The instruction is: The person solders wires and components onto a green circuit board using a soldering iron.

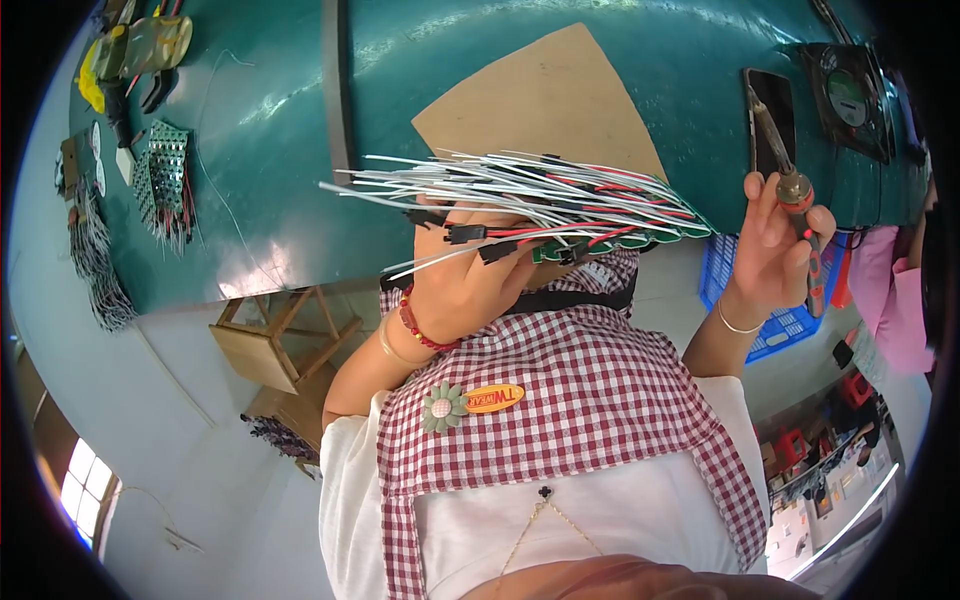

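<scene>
My left hand is closed around a bundle of white and red wires, held over the near edge of the green table. Black plug connectors hang among the wires. At the bundle's right end, the wires meet a green circuit board panel, mostly hidden beneath them. To the right, my right hand grips a soldering iron by its handle. Its tip points up and away, over a dark flat phone-like slab, apart from the boards.
A brown cardboard sheet lies beyond the wires, beside a grey bar. Another wired board panel and a wire bundle lie left. A black fan stands far right, near a person's pink sleeve. A blue basket sits below.
</scene>
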Motion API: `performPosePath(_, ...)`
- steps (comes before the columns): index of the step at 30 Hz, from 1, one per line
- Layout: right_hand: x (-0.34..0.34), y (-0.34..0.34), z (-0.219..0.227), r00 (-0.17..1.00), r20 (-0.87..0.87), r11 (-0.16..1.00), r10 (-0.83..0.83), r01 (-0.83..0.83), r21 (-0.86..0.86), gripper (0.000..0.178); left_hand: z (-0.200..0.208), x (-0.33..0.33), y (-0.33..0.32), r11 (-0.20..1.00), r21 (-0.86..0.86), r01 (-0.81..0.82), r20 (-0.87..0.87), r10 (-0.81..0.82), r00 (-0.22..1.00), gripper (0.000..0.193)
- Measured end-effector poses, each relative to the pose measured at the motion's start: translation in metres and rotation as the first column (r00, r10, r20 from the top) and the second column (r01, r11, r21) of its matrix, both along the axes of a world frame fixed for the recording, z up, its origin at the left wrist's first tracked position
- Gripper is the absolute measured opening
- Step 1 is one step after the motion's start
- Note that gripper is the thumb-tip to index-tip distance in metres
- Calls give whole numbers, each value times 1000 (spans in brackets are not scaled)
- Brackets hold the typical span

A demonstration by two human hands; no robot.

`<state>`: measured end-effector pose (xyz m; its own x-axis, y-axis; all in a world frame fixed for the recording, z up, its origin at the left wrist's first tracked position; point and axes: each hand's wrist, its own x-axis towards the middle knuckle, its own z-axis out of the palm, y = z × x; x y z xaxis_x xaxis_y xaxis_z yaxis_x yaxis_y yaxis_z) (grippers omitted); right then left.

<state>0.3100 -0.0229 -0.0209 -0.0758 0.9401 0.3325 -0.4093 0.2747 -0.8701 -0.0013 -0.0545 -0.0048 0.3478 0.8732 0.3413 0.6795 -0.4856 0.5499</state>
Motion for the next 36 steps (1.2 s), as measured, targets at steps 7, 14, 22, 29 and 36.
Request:
performPosePath(7, -29, -3, 1, 978, 142, 988, -154, 151, 30, 45, 0, 0, 0, 998, -68, 7, 80, -2, 997, 31)
performPosePath(14, -57, -5, 2, 964, 242, 994, -109, 99, 56, 44, 17, -10, 15, 972, -195, 133, 85, -118, 989, 30)
performPosePath(22, -57, -11, -1, 989, 132, 998, -61, 57, 29, 41, 32, -13, 19, 927, -331, 173, 23, -176, 984, 33)
performPosePath(29, -56, -10, -2, 995, 94, 1000, -13, 12, 16, 41, 43, -9, 40, 853, -464, 239, 69, -234, 970, 30)
performPosePath(36, -55, -11, 0, 986, 167, 1000, -23, 24, -3, 42, 37, -9, 38, 851, -474, 223, 131, -183, 974, 22)
